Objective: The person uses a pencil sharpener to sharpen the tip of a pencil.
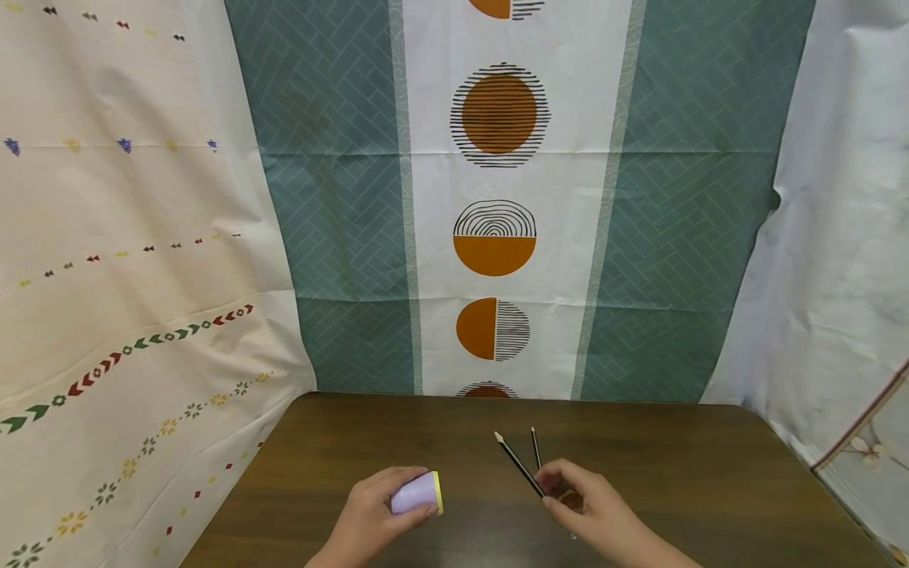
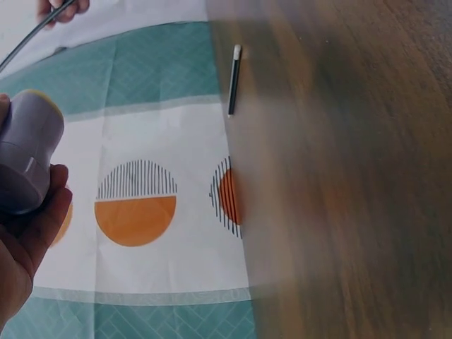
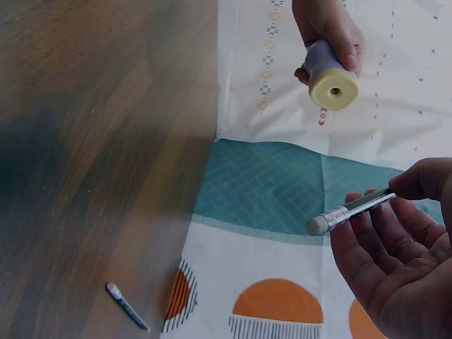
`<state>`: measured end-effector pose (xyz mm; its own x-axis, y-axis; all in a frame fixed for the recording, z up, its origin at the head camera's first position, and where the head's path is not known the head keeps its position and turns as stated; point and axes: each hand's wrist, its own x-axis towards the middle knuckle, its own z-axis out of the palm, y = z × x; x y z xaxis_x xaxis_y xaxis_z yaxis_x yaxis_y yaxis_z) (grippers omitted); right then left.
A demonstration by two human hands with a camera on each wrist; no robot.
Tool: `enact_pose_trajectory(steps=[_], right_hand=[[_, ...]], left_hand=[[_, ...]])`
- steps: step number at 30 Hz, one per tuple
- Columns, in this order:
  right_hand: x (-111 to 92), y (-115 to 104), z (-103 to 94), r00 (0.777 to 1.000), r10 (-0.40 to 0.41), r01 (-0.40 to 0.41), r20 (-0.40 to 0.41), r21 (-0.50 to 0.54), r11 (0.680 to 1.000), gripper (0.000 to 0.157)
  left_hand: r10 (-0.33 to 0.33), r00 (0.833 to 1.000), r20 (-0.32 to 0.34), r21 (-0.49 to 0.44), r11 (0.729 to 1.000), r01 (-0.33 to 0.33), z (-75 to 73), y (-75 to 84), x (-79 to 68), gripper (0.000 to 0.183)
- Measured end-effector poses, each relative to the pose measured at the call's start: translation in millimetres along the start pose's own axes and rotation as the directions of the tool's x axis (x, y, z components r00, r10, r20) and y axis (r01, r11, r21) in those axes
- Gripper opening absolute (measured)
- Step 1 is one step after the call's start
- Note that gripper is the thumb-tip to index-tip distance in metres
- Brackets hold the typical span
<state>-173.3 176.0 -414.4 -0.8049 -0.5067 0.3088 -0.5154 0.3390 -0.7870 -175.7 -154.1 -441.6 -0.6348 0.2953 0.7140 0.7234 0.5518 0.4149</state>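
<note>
Dark, streaky wood grain covers the table (image 1: 461, 446). Above it, the left hand (image 1: 372, 509) wraps its fingers round a smooth, waisted lilac cylinder (image 1: 412, 496) (its yellow end (image 3: 325, 96) has a small round hole); the right hand (image 1: 589, 503) pinches a slim black pencil (image 1: 520, 464) with a pale eraser (image 3: 318, 226). Beyond lies a second pencil (image 1: 536, 446); behind hangs creased cloth (image 1: 341, 205) printed with orange circles (image 1: 499, 118).

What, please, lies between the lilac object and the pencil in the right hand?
In the head view, only bare tabletop shows between the lilac object and the held pencil.
</note>
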Motion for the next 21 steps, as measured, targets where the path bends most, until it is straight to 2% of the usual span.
enact_pose_trajectory(steps=[8,11,15,17,21], right_hand=[[-8,2,-7.2,0.993,-0.113,0.114,0.012,-0.129,0.985,0.016],[-10,4,-9.0,0.98,-0.201,0.199,0.014,-0.205,0.958,0.019],[-10,5,-10.2,0.949,-0.314,0.301,0.003,-0.294,0.907,0.025],[-10,5,-10.0,0.936,-0.351,0.329,-0.007,-0.332,0.884,0.028],[-9,3,-10.1,0.924,-0.382,0.349,-0.016,-0.374,0.859,0.032]], left_hand=[[0.035,0.999,0.012,-0.02,0.999,-0.035,-2.9,6.7,6.7,0.038],[0.051,0.999,0.011,-0.023,0.998,-0.051,-4.0,10.3,10.3,0.038],[0.073,0.997,0.01,-0.03,0.997,-0.072,-4.4,14.1,15.3,0.037],[0.085,0.996,0.006,-0.033,0.996,-0.085,-4.2,15.1,17.2,0.037],[0.117,0.993,-0.005,-0.028,0.993,-0.117,-3.3,15.7,21.3,0.036]])
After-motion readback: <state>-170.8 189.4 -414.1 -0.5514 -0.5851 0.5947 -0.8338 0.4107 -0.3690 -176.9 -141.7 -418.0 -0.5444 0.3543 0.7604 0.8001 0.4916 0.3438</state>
